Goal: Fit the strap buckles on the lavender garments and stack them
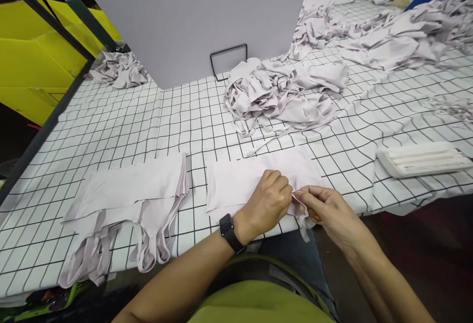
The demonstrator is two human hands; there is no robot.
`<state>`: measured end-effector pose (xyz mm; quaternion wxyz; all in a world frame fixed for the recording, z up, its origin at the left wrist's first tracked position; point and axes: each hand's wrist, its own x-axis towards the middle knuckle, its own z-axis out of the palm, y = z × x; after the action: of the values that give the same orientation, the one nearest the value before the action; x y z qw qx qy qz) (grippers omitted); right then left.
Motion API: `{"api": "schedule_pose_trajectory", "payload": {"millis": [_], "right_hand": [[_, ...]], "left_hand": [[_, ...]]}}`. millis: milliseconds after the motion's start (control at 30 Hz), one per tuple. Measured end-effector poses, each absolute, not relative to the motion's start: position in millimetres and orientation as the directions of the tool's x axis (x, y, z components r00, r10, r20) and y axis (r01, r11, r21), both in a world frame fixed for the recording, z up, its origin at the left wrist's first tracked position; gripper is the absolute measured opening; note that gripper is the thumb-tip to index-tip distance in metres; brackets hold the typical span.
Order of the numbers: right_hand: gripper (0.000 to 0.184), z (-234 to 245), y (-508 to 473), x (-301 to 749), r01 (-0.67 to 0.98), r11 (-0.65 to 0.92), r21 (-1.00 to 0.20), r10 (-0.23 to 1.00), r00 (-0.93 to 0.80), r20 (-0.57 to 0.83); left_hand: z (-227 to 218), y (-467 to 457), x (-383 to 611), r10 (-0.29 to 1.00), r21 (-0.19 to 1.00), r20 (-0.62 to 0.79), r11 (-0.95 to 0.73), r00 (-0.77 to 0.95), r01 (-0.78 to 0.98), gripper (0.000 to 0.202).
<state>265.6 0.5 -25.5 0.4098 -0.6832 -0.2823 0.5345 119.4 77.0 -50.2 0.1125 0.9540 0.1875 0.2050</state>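
A pale lilac strappy garment [236,185] lies flat and folded on the table, right in front of me. My left hand [268,199], with a black watch at the wrist, is closed in a fist on the garment's near edge. Just right of it, my right hand [327,209] pinches the same edge between thumb and fingers, where a narrow strip of cloth hangs below. The hands almost touch, and their fingertips are partly hidden. To the left sits a neat stack of similar garments [129,190], its straps drooping over the table's front edge.
The table has a white checked cloth [185,116]. Heaped lilac garments [281,91] lie beyond my hands, with more piles [399,37] at the back right. A grey panel [195,17] stands behind, by a black wire frame [229,61]. A white tray [424,160] is at right; yellow bins [33,61] stand left.
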Motion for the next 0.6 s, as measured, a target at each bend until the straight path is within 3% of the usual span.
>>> {"api": "schedule_pose_trajectory", "payload": {"millis": [100, 200, 267, 300, 367, 467, 600], "right_hand": [[0.047, -22, -10, 265, 0.225, -0.436, -0.871, 0.870, 0.355, -0.343], [0.034, -18, -39, 260, 0.543, -0.367, -0.755, 0.860, 0.507, -0.054], [0.029, -19, -62, 253, 0.658, -0.336, -0.674, 0.848, 0.522, 0.087], [0.028, -23, -72, 249, 0.675, -0.304, -0.672, 0.871, 0.483, 0.091], [0.028, -36, -84, 237, 0.627, -0.238, -0.742, 0.947, 0.320, -0.033], [0.031, -67, -81, 210, 0.434, -0.210, -0.876, 0.977, 0.055, -0.206], [0.032, -101, -56, 172, 0.271, -0.151, -0.951, 0.978, -0.099, -0.183]], "left_hand": [[-43, 75, 118, 0.427, 0.321, 0.282, -0.886, 0.859, 0.334, 0.020], [-30, 76, 107, 0.439, 0.377, 0.246, -0.864, 0.864, 0.332, 0.011], [-24, 79, 92, 0.481, 0.447, 0.257, -0.828, 0.839, 0.338, 0.018], [-22, 82, 83, 0.518, 0.490, 0.266, -0.799, 0.813, 0.348, 0.020], [-22, 85, 62, 0.611, 0.576, 0.272, -0.722, 0.743, 0.383, 0.018], [-24, 84, 33, 0.700, 0.661, 0.245, -0.627, 0.671, 0.413, 0.014], [-27, 67, 11, 0.658, 0.709, 0.180, -0.602, 0.731, 0.367, 0.007]]}}
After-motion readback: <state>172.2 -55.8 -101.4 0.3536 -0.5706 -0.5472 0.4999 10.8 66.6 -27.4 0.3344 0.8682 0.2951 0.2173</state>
